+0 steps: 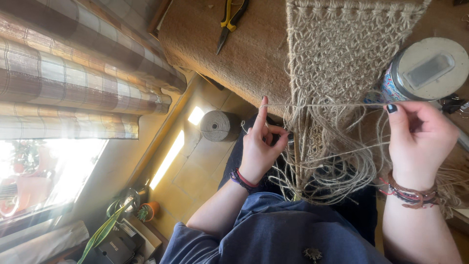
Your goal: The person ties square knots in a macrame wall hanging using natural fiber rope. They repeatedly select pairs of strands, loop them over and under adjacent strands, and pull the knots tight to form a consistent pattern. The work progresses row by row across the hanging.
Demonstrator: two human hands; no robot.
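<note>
While both hands pinch one jute cord taut across the macramé panel, left hand and right hand should hold it level.

The macramé panel is knotted from coarse natural jute, matt and hairy, with loose fringe strands fraying at the lower edge. The taut cord held between the left hand and the right hand is the same rough, fibrous twine. The twine spool on the floor shows tightly wound matt fibre. The counter carries a rough, woven burlap-like covering. The pliers have dull dark metal jaws and glossy yellow plastic handles. The tin can has a smooth, pale lid with satin sheen. The floor tiles look smooth. The curtain is soft checked cloth.
</note>
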